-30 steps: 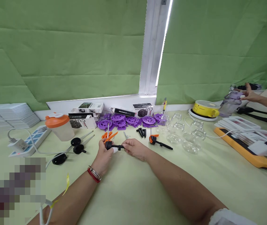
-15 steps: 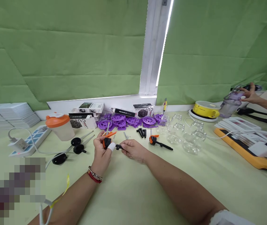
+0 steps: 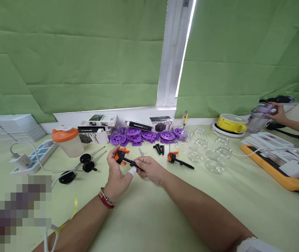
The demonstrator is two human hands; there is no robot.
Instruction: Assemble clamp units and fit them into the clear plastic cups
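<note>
Between my hands is a black-and-orange piece (image 3: 124, 157) with a short metal shaft and a black handle. My left hand (image 3: 117, 175) is wrapped about its orange-and-black head, the white-covered thumb tip lying near the handle. My right hand (image 3: 149, 168) pinches the black handle end, its fingers hiding part of it. A similar orange-and-black piece (image 3: 177, 159) with a long black handle lies on the table to the right. Behind my hands are several short black sleeves (image 3: 160, 149) and a small metal pin (image 3: 141, 151).
Purple wheel-shaped parts (image 3: 141, 135) lie heaped before product boxes (image 3: 95, 135). An orange-lidded cup (image 3: 67, 141), black-headed metal rods (image 3: 88, 165) and a power strip (image 3: 37, 157) are leftward. Clear glasses (image 3: 213, 157), a yellow bowl (image 3: 230, 123) and another person's hand (image 3: 277, 112) on a bottle are rightward.
The piece in my hands has turned so its head, shaft and black handle show more. My left thumb has moved right and down along it. The other person's hand has lowered at the bottle.
</note>
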